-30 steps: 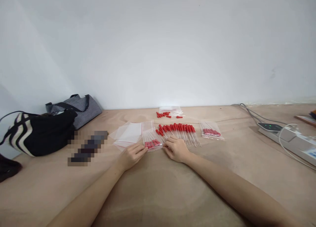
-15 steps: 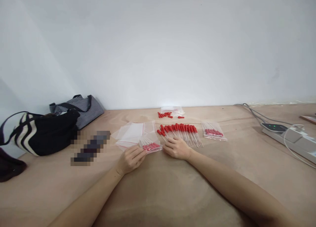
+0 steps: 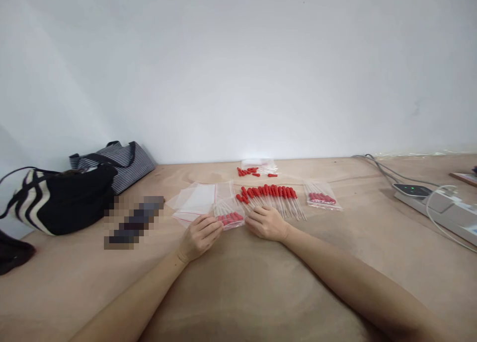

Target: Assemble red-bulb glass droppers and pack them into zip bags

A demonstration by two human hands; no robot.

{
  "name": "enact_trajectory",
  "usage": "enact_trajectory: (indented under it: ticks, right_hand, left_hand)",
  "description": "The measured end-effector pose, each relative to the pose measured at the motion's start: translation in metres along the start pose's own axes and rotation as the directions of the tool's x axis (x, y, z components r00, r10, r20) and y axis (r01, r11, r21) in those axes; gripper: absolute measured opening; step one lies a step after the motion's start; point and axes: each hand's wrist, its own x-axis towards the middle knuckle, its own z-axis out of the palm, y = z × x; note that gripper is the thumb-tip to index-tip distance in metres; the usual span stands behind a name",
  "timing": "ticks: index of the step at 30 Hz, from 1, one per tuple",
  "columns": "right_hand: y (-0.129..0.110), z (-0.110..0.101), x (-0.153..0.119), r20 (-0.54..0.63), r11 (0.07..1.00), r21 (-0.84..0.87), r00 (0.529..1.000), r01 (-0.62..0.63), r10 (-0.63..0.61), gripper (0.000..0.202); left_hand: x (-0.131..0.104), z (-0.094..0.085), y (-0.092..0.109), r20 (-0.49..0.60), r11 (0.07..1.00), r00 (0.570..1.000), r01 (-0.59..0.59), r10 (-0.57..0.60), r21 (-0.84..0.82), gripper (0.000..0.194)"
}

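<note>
A small clear zip bag [image 3: 233, 208] lies in front of me, with several red-bulbed glass droppers [image 3: 230, 218] inside, their red bulbs toward me. My left hand [image 3: 203, 235] pinches the bag's near left corner. At the opposite corner, my right hand [image 3: 266, 224] has its fingers curled and closed on the bag's right edge; the fingertips are partly hidden. Just behind the right hand, loose droppers with red bulbs [image 3: 274, 190] lie in a fanned row. Flat zip bags [image 3: 199, 198] overlap to the left of the filled one.
Another filled zip bag [image 3: 320, 195] lies right of the row. Loose red rubber bulbs [image 3: 248, 171] and clear plastic [image 3: 259, 163] are near the wall. A black bag [image 3: 78, 200], striped bag [image 3: 134, 166] and pixelated object [image 3: 136, 223] lie left; a power strip [image 3: 439, 213] lies right.
The filled bag has settled flatter, and its red bulbs show more plainly between my hands. Both hands stay nearly in place. The view has shifted slightly.
</note>
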Motion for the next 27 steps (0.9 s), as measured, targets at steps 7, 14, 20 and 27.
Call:
enact_trajectory:
  ticks: [7, 14, 20, 27]
  right_hand:
    - [-0.005, -0.003, 0.005, -0.04, 0.999, 0.04, 0.999, -0.022, 0.023, 0.023]
    - [-0.016, -0.008, 0.012, -0.111, 0.998, 0.059, 0.994, -0.018, 0.025, 0.025]
    - [-0.022, -0.01, 0.014, -0.06, 0.993, 0.108, 0.997, -0.047, 0.054, 0.024]
    - [-0.021, -0.012, 0.014, -0.075, 0.993, 0.119, 0.997, -0.023, 0.032, 0.02]
  left_hand:
    - [0.016, 0.005, 0.013, -0.038, 0.988, 0.992, 0.122, -0.119, 0.098, 0.015]
    - [0.03, 0.012, 0.027, -0.084, 0.993, 0.996, 0.027, -0.017, 0.116, 0.013]
    - [0.027, 0.01, 0.027, -0.103, 0.98, 0.99, -0.072, 0.093, 0.184, 0.014]
    - [0.024, 0.005, 0.022, -0.118, 0.975, 0.988, -0.075, 0.101, 0.207, 0.014]
